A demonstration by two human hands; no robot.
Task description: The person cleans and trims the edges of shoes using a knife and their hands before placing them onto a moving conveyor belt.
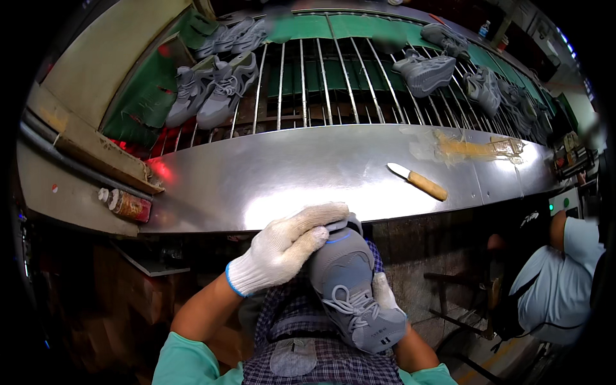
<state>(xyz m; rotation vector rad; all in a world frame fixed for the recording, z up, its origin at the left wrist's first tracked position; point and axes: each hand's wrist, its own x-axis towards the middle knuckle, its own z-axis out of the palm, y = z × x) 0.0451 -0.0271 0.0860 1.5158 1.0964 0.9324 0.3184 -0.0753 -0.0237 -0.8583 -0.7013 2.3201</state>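
A grey lace-up sneaker [350,289] is held over my lap, its toe toward me and its heel pointing at the bench. My left hand [285,247], in a white knit glove with a blue cuff, grips the heel end, thumb and fingers closed around the sole edge. A blue line runs along the heel near those fingers. My right hand [384,294], also gloved, holds the sneaker's right side from beneath; most of its fingers are hidden behind the shoe. A knife [420,183] with a short pale blade and wooden handle lies on the metal bench beyond the sneaker.
Past the metal ledge [282,163] runs a rack of metal rollers carrying more grey sneakers [221,90] at left and others [427,74] at right. A bottle [127,205] lies at the ledge's left end. Another person [555,282] sits at the right.
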